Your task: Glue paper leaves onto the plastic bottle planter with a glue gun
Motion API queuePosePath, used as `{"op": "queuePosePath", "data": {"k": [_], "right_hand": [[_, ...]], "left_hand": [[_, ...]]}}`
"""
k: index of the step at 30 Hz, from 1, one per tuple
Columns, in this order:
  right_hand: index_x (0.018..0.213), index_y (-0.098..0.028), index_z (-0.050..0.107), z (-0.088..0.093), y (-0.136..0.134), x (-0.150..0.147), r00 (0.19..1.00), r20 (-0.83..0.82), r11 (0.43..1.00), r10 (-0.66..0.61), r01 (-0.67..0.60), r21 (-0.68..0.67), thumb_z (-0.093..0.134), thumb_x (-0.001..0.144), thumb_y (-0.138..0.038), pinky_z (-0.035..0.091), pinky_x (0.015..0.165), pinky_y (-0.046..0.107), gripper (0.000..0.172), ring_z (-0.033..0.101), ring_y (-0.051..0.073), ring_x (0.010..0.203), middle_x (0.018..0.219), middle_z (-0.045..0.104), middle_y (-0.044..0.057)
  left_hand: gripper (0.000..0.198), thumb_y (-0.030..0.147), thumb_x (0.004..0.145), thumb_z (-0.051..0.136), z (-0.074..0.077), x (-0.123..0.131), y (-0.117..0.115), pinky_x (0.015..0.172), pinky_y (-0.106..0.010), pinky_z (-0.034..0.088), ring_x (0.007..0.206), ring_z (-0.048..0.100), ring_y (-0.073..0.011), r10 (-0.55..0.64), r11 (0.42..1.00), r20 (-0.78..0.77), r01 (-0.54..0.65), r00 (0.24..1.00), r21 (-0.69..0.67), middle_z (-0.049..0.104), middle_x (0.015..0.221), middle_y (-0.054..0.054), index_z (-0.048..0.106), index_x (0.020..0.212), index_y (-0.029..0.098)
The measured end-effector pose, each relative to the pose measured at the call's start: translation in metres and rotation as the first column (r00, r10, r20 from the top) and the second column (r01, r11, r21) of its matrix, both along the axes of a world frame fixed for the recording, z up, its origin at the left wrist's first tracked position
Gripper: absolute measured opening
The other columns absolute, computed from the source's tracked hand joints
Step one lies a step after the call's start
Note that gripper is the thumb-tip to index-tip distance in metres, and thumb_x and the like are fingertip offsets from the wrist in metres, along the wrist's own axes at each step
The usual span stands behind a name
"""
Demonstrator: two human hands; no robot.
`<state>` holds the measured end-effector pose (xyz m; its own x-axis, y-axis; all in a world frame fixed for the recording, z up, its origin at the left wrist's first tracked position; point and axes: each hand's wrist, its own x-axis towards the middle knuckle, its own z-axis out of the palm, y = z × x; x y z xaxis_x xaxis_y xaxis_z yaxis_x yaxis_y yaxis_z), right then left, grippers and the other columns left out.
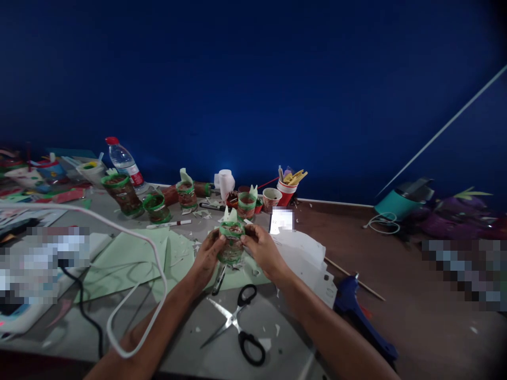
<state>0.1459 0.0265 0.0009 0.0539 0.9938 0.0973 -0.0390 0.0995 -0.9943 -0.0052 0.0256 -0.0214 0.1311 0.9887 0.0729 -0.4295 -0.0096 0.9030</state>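
Between my two hands is a small brown jar-like container (pixel 232 248) with green bands round its rim and base and pale green pointed paper pieces standing up from the top. My left hand (pixel 210 252) grips its left side, thumb on the front. On the other side my right hand (pixel 263 249) holds it the same way. Below it lie a black-and-silver craft knife (pixel 218 281) and scissors (pixel 233 319) with black handles, blades spread. Light green paper sheets (pixel 130 258) are spread under and left of my hands.
Similar containers (pixel 186 195) stand along the back, near a water bottle (pixel 122 161) and a red cup of yellow tools (pixel 287 192). A blue glue gun (pixel 356 311) and a wooden stick (pixel 372 291) lie right. A white cable (pixel 156 248) loops across the left side.
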Motion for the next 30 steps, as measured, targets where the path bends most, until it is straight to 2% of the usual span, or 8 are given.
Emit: {"op": "queuePosePath", "data": {"k": [7,10,15,19,25,30], "right_hand": [[0.097,-0.017,0.061,0.013,-0.006,0.001,0.993,-0.054,0.994,0.104,-0.107,-0.038,0.063,0.070,-0.032,0.048,0.081,0.034,0.031,0.061,0.021,0.091,0.096,0.067,0.006],[0.094,-0.017,0.060,0.010,-0.005,-0.002,0.999,0.034,0.999,0.029,-0.029,-0.014,0.067,0.068,-0.037,0.049,0.080,0.035,0.033,0.062,0.021,0.088,0.095,0.066,0.006],[0.092,-0.018,0.059,0.001,-0.002,-0.005,0.984,0.164,0.997,-0.071,0.065,0.043,0.066,0.068,-0.028,0.050,0.078,0.035,0.026,0.061,0.021,0.085,0.089,0.066,0.004],[0.089,-0.018,0.058,0.001,-0.003,-0.007,0.981,0.175,0.996,-0.088,0.081,0.048,0.064,0.068,-0.029,0.049,0.077,0.035,0.024,0.061,0.021,0.082,0.087,0.065,0.004],[0.087,-0.020,0.057,0.002,-0.005,-0.009,0.973,0.198,0.991,-0.123,0.111,0.068,0.062,0.068,-0.027,0.049,0.076,0.033,0.021,0.061,0.020,0.080,0.085,0.066,0.003],[0.091,-0.019,0.060,-0.003,-0.001,-0.006,0.989,0.118,0.996,-0.084,0.080,0.037,0.066,0.068,-0.029,0.049,0.076,0.033,0.026,0.062,0.020,0.082,0.089,0.067,0.004]], "left_hand": [[0.040,0.043,0.079,0.071,0.001,-0.002,0.002,0.091,-0.036,0.047,0.103,0.064,-0.0258,0.006,1.000,-0.013,-0.005,1.000,0.027,0.070,0.111,-0.009,0.065,0.110,0.018],[0.039,0.042,0.078,0.072,0.000,-0.001,0.003,0.092,-0.035,0.046,0.102,0.064,-0.0250,0.008,0.999,-0.015,-0.007,1.000,0.043,0.070,0.109,-0.009,0.065,0.108,0.018],[0.040,0.041,0.078,0.072,-0.001,0.000,0.001,0.091,-0.035,0.046,0.102,0.064,-0.0246,0.004,1.000,-0.010,-0.003,1.000,0.029,0.069,0.109,-0.008,0.064,0.111,0.019],[0.040,0.038,0.076,0.073,0.005,0.002,-0.002,0.090,-0.033,0.046,0.101,0.064,-0.0241,-0.015,1.000,0.032,0.015,0.999,-0.006,0.069,0.108,-0.008,0.064,0.109,0.017],[0.037,0.038,0.072,0.076,0.006,0.003,-0.002,0.082,-0.030,0.047,0.092,0.065,-0.0210,0.045,0.999,0.064,-0.042,0.997,-0.034,0.069,0.099,-0.004,0.065,0.101,0.019],[0.040,0.044,0.076,0.073,0.002,0.003,-0.001,0.088,-0.034,0.048,0.098,0.064,-0.0228,0.028,0.999,0.064,-0.026,0.998,-0.033,0.070,0.103,-0.007,0.065,0.106,0.018]]}}
